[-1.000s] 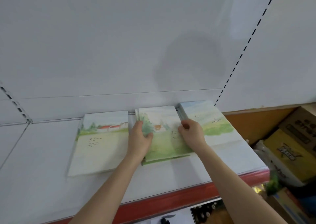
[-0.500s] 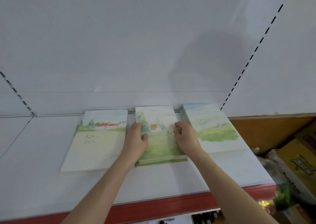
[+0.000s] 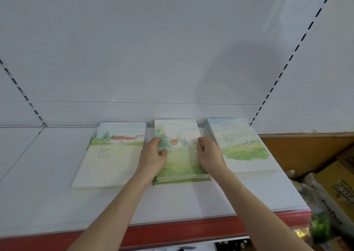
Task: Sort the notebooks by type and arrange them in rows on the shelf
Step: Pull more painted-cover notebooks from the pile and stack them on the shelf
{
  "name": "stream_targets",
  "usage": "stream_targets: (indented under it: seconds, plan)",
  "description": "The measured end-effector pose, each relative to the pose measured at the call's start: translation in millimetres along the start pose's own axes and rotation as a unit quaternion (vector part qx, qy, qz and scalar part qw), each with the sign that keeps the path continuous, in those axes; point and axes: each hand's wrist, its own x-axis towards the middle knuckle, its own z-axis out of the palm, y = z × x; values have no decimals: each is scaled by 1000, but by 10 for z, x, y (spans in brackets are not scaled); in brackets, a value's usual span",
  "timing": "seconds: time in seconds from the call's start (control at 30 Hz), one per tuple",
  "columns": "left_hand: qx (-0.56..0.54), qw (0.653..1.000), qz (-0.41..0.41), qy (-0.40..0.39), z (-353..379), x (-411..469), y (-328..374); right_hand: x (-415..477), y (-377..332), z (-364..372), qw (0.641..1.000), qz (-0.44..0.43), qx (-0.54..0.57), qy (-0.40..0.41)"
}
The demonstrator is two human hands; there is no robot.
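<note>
Three stacks of watercolour-cover notebooks lie in a row at the back of the white shelf [image 3: 57,203]. The left stack [image 3: 113,155] shows a red-roofed house. The middle stack [image 3: 180,155] shows trees and a small orange house. The right stack [image 3: 241,145] shows a green meadow. My left hand [image 3: 154,158] grips the middle stack's left edge, thumb on the cover. My right hand [image 3: 208,155] grips its right edge, fingers curled over the side.
The shelf has a red front strip [image 3: 172,233] and a white back panel [image 3: 153,49] with slotted uprights. Cardboard boxes [image 3: 339,185] and green packaging [image 3: 321,226] sit low to the right, beyond the shelf end.
The middle stack was turned from a skewed angle to square with its neighbours and pushed back toward the wall, both hands staying on its sides.
</note>
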Motion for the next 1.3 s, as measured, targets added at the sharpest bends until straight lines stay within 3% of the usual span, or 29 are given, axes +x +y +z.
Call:
stream_targets:
  seconds: [0.2,0.4,0.63,0.9,1.3]
  plan:
    - [83,992,93,-1,-126,-105,60,54,-82,-90,998,-28,-56,-28]
    - [254,952,171,-21,-765,-541,-20,286,-716,-236,972,-191,-138,-18]
    - [395,914,85,37,-2045,-1058,-610,-24,-2293,543,927,-341,-145,-52]
    - [485,861,-38,150,-4017,-2057,-1678,-1300,-4274,1873,867,-480,-85,-105]
    - [474,826,-144,268,-6252,-3190,-2967,-2972,-6479,3690,774,-602,-57,-187]
